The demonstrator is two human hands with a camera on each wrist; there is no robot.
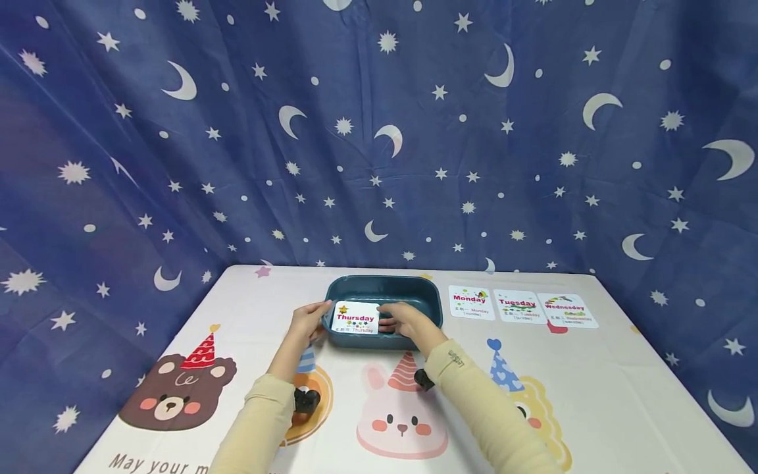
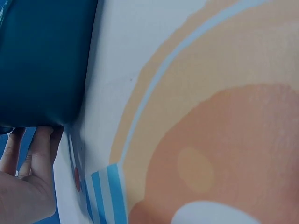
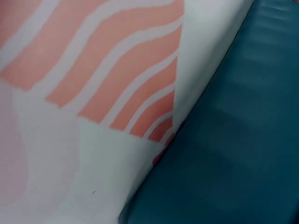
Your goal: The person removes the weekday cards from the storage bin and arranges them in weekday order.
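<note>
A dark teal plastic bin (image 1: 423, 289) sits near the back of the table. My left hand (image 1: 306, 324) grips its left end, thumb at the rim; in the left wrist view the fingers (image 2: 43, 149) lie against the bin's end wall (image 2: 42, 65). A white card reading "Thursday" (image 1: 356, 319) faces up within the bin's outline, on its left side. My right hand (image 1: 408, 321) reaches over the front rim and holds this card at its right edge, fingertips partly hidden behind it. In the right wrist view only the bin's outer wall (image 3: 224, 140) and the cloth show.
Right of the bin lie three cards in a row: "Monday" (image 1: 471, 304), "Tuesday" (image 1: 520, 308) and "Wednesday" (image 1: 567, 312). The tablecloth (image 1: 349, 388) carries printed animals in party hats. A blue curtain (image 1: 379, 164) with moons and stars hangs behind the table.
</note>
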